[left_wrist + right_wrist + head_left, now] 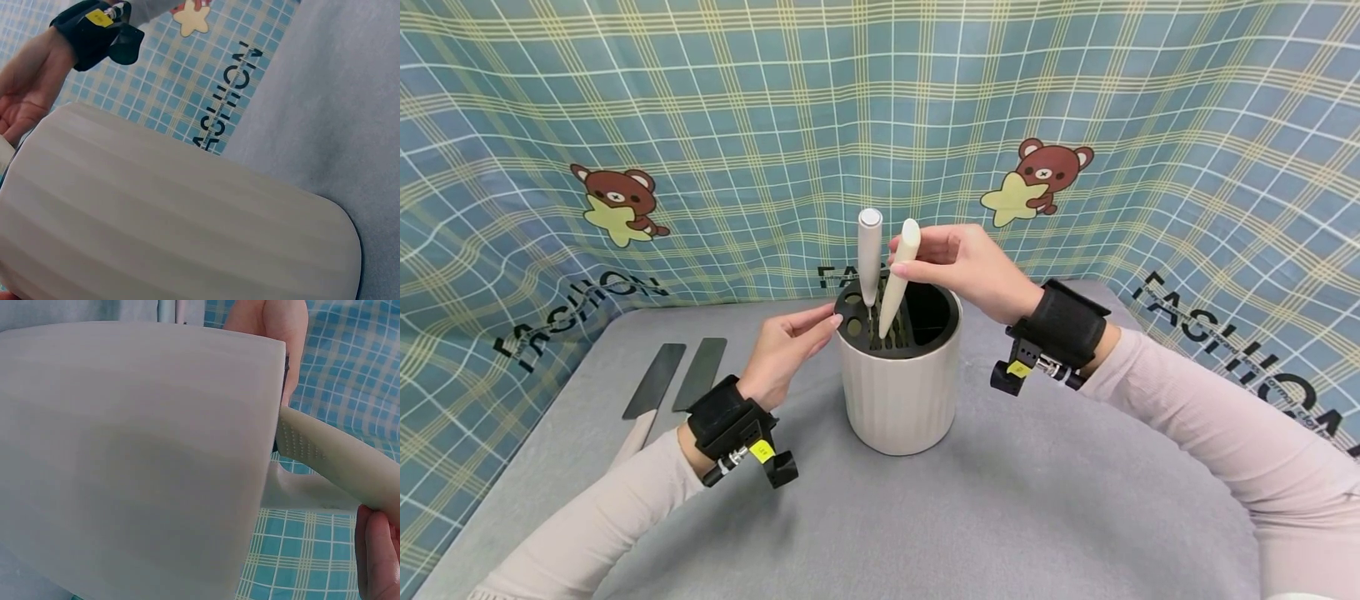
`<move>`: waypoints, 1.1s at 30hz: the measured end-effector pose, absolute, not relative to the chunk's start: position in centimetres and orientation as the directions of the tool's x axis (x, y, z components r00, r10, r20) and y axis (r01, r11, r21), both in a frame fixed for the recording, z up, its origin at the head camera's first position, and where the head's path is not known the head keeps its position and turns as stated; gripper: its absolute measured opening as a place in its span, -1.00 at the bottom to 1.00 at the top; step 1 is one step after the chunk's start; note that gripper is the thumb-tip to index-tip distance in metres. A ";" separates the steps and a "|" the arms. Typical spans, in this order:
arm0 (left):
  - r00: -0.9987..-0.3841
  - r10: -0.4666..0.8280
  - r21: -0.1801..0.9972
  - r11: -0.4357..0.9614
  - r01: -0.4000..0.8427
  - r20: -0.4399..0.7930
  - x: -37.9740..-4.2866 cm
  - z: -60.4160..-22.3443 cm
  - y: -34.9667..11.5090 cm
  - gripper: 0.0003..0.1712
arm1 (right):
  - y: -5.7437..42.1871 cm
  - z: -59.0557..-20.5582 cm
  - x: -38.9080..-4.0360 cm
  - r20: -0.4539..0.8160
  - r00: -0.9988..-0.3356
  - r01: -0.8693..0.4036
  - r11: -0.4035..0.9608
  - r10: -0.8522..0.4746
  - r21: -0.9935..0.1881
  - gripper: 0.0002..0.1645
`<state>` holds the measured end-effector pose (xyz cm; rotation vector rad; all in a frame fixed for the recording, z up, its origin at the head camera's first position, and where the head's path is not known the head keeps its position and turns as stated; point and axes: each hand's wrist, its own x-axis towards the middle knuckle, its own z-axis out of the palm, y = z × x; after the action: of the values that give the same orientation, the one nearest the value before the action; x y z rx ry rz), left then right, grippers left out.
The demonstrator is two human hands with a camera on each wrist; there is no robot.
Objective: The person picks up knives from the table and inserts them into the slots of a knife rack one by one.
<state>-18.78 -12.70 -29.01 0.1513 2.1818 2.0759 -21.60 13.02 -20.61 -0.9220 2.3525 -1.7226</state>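
Note:
A white ribbed knife holder (901, 408) with a black slotted insert (891, 352) stands upright in the middle. My right hand (966, 265) pinches the cream handle of a knife (898, 283) between thumb and fingers. That handle leans over the insert with its lower end right at the slots, and the blade is hidden. Beside it stands a tool with a pale grey handle (869, 250) and a thin metal shaft. At the holder's left rim, my left hand (786, 350) holds on with thumb and fingertips. The ribbed wall fills much of both wrist views.
Two dark flat blades lie on the grey table (925, 533) at left: a cleaver (657, 379) with a pale handle partly under my left arm, and another dark blade (702, 371), its lower end behind my wrist. A plaid curtain (760, 150) surrounds the table's back and sides.

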 end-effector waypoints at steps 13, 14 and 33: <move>-0.989 0.146 0.998 0.066 -0.015 -0.024 -18.8 -29.0 -12.7 -0.46 | 13.2 -21.0 -21.6 0.268 -0.833 -0.387 0.162 -0.484 -0.908 -0.51; -0.989 0.144 0.998 0.067 -0.015 -0.025 -18.7 -28.9 -12.6 -0.46 | 13.4 -21.1 -21.6 0.267 -0.837 -0.382 0.161 -0.479 -0.910 -0.49; -0.990 0.136 0.998 0.060 -0.031 -0.039 -18.9 -29.2 -12.6 -0.45 | 17.0 -25.4 -22.0 0.140 -0.939 -0.156 0.025 -0.314 -0.987 -0.36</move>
<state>-18.89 -12.64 -29.18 0.1096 2.1940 2.0711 -22.01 17.01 -25.36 -0.4986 2.1623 -2.0564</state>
